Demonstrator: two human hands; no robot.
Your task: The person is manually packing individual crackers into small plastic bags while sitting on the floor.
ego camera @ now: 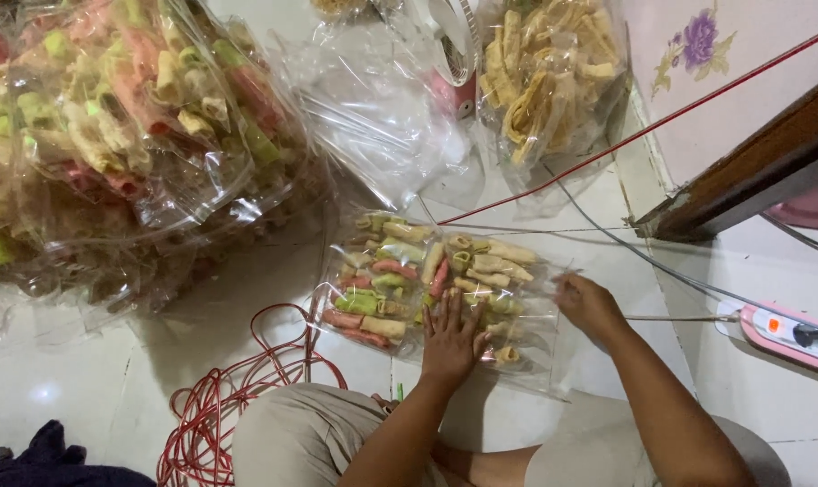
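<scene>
We press our left hand (452, 338) flat, fingers spread, on the clear snack bag (431, 289) lying on the near floor, pinning it. Our right hand (587, 305) pinches the bag's right edge closed, keeping the coloured rolls (400, 271) level inside.

Person, seen from own head camera. Two bare forearms, no sleeves reaching into view. Left hand (451, 338): bare, no ring, watch or bracelet visible; fingernails short and unpainted as far as can be told. Right hand (589, 305): bare, no jewellery visible. Legs: khaki-beige trousers (301, 433) of plain woven cloth, no pattern, lightly creased over the left knee; the same cloth shows on the right knee at the lower right. Feet out of view.
</scene>
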